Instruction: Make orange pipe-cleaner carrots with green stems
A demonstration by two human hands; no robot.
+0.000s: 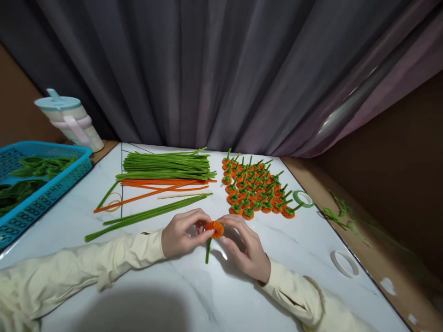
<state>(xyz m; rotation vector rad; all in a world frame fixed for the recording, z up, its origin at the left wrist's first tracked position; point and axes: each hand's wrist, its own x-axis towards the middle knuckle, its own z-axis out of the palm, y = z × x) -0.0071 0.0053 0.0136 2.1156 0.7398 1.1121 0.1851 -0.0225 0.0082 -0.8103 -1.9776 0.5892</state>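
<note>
I hold the small orange coil of fuzzy pipe cleaner (215, 228) between both hands, just above the white marble-patterned tabletop (173, 286). My left hand (182, 235) pinches the coil's left edge with thumb and fingertips closed on it; my right hand (245, 249) grips its right edge the same way, fingers curled over the top. The coil sits right at the meeting of my fingertips, and its short green pipe-cleaner stem (208, 251) hangs below them, tilted down toward me with its tip near the table.

Just beyond my right hand lies a spread of finished orange coils with green stems (258, 189), and near that a roll of green tape (303, 198). Beyond my left hand lie a bundle of long green pipe cleaners (166, 166), a few long orange pipe cleaners (159, 185) and a pale wooden stick (176, 195). A white tape ring (344, 263) rests near the table's right edge. At far left stand a blue plastic basket (44, 191) with green pieces in it and a pale lidded jug (74, 121). A grey pleated curtain (221, 69) hangs behind the table.
</note>
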